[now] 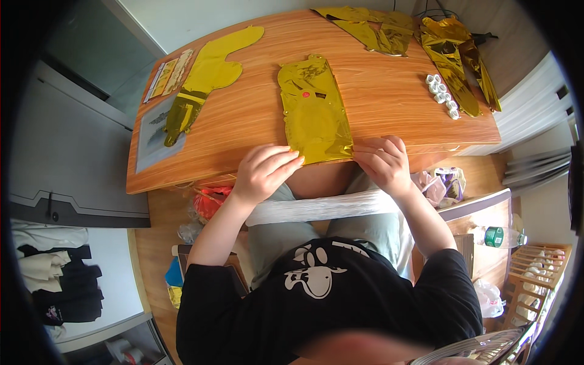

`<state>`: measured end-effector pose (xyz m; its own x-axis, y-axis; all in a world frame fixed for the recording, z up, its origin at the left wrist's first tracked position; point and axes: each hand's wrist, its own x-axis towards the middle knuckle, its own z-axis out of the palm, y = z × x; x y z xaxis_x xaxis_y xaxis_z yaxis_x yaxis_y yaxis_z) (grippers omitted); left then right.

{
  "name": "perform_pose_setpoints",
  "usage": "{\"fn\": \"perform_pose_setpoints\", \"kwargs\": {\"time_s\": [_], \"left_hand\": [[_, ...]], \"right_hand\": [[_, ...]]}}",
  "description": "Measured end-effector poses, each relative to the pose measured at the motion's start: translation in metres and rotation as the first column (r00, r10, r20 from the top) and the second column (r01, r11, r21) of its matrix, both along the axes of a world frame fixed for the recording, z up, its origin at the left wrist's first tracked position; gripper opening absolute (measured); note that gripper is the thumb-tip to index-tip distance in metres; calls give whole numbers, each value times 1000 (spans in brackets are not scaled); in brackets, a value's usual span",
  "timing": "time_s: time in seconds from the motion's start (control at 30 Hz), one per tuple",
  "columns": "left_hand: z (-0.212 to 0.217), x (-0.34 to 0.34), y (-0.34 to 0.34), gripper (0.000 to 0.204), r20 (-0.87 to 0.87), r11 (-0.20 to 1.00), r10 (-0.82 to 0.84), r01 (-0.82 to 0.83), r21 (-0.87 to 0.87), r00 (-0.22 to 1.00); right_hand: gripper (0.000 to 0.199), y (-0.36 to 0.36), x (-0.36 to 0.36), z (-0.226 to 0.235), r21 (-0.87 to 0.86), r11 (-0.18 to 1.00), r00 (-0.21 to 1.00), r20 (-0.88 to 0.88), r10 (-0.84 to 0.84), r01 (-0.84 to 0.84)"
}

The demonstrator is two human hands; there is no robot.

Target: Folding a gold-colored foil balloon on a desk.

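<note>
A flat gold foil balloon point(314, 109) lies lengthwise on the wooden table point(243, 131), its near end at the table's front edge. My left hand point(265, 170) rests on the table edge with its fingertips touching the balloon's near left corner. At the near right corner my right hand point(383, 160) has its fingers curled and pinching something thin at the foil's edge. A clear plastic sheet point(316, 207) stretches across my lap below both hands.
Another flat gold balloon point(210, 70) and a smaller one point(180, 115) lie on the table's left, beside a printed card point(168, 74). More crumpled gold foil point(450, 52) is piled at the far right, next to small white plastic pieces point(442, 94). Bags and a bottle point(499, 236) sit on the floor.
</note>
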<state>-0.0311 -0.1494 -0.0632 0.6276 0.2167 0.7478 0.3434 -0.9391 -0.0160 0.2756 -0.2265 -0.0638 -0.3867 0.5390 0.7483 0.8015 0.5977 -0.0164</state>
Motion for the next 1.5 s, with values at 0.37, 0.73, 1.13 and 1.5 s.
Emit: {"fn": "perform_pose_setpoints", "kwargs": {"time_s": [0.37,0.73,1.13,1.5], "left_hand": [[-11,1,-6,17,62,990,99,-105,96,993],[-34,-20,-3,21,30,1000,22,-22,-5,999],[2,-34,12,54,-235,990,98,-119,-75,967],[28,-3,13,115,-529,893,191,-370,-255,827]], "right_hand": [[24,-4,2,-4,22,999,999,27,-28,28],[25,-7,-3,1,-10,999,999,-20,46,-47],[41,0,9,11,-120,989,997,4,83,-82],[105,27,-6,42,-465,883,989,148,0,70]]}}
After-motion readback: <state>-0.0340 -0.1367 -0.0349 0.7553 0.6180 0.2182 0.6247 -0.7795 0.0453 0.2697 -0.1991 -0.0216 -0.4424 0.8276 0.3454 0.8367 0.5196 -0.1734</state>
